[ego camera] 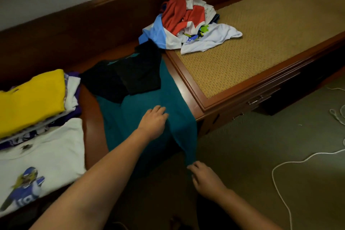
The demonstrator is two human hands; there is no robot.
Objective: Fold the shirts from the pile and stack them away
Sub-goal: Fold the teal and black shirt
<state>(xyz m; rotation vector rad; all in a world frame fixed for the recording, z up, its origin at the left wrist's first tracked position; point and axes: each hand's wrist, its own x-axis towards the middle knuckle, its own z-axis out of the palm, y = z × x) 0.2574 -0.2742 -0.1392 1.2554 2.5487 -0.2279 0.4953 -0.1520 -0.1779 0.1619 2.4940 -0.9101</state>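
Mid-fold at frame centre: my left hand [154, 117] presses flat on the teal shirt [134, 117]; my right hand [202, 176] pinches its hanging corner, which I judge folds inward next.

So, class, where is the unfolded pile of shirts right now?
In the head view, the pile sits upper centre on the woven bench panel, beyond the teal shirt.

Home bedroom; wooden bench [188, 84], carpet [261, 155]

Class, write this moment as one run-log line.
step: folding teal shirt | left hand: flat on shirt | right hand: pinching hanging edge | unfolded pile: on woven bench top | folded stack: at left
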